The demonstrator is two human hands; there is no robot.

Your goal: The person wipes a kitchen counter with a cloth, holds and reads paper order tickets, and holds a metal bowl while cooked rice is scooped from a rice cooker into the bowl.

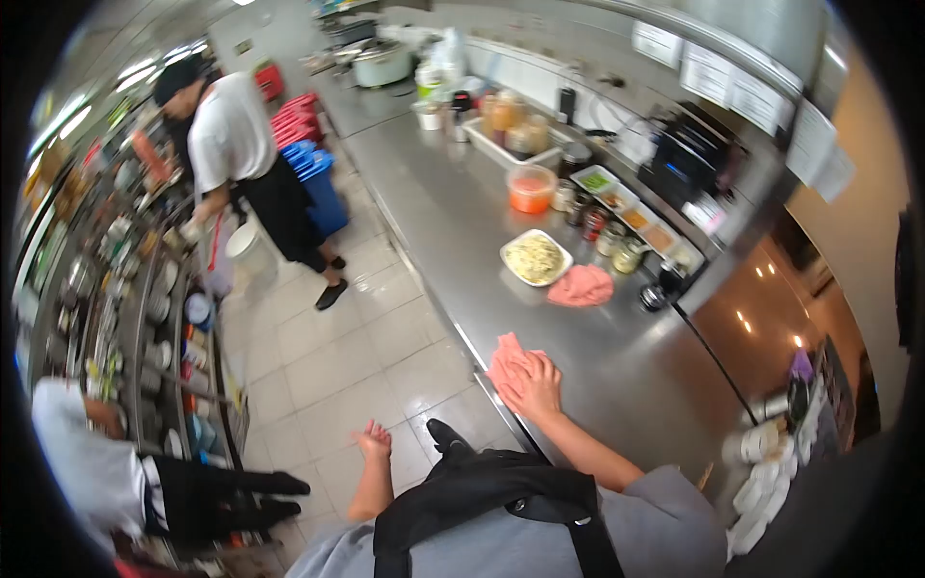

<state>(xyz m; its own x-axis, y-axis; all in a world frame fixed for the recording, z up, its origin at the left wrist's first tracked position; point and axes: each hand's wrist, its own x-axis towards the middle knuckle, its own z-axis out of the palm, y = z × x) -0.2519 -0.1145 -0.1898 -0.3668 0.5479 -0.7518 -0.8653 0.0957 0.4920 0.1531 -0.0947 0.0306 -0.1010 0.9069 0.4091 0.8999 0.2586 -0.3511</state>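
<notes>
under and just ahead of the right hand point(532, 387), at the bench point(617, 356) edge: pink cloth point(503, 356), gripped or merely pressed, unclear; farther off, beside the bench: left hand point(373, 440), empty, loosely spread.

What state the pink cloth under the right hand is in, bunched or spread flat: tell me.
Bunched: the pink cloth shows creases and uneven edges beside the right hand, though the part underneath is hidden.

The right hand point(530, 387) hides part of the pink cloth point(504, 354) beneath it. Print on the paper sheets point(707, 73) is too blurred to read; what the small jars point(610, 238) hold, possibly seasonings, is indistinct.
</notes>
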